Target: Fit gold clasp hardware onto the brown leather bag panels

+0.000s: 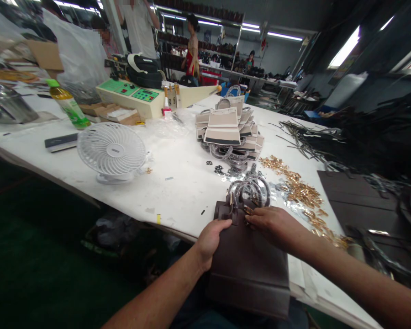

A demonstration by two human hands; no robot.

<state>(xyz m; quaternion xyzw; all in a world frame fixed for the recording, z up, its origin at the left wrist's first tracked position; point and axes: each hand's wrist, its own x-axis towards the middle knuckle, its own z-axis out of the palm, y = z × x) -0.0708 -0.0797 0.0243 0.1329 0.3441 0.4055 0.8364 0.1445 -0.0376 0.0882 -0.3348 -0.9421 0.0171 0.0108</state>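
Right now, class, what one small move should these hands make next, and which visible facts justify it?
Probably steady the brown panel with the left hand before the right hand shifts: the panel hangs over the table edge and could slip, while the right fingertips are at a gold-coloured fitting beside the wrapped handles.

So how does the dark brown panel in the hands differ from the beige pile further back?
The brown panel is one dark piece, while the beige pile is many pale pieces with dark edging. The brown panel overhangs the table, with the left hand gripping it; the beige pile lies on the table, untouched. Both have looped handles in shiny wrap.
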